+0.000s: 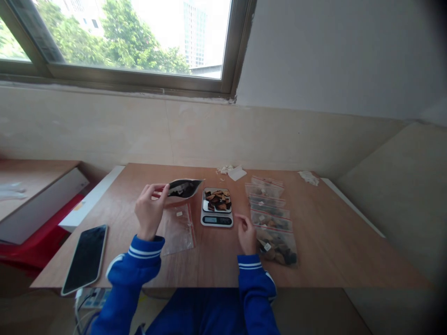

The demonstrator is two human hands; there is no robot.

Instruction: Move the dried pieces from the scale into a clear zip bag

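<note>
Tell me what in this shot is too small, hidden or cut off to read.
- Scale readout: head view, too small.
- Contents of the dark pouch in the left hand: mouth tilted away.
- Right hand fingertips: too small to tell whether they pinch anything.
- Lowest filled bag: label too small.

Blue sleeves with white cuff stripes (pixel 139 253) are showing at lower centre, beside a black glossy phone (pixel 85 258) lying lower left.

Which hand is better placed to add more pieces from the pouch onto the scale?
Left hand: it holds the pouch, its mouth right beside the scale. The right hand is empty.
</note>
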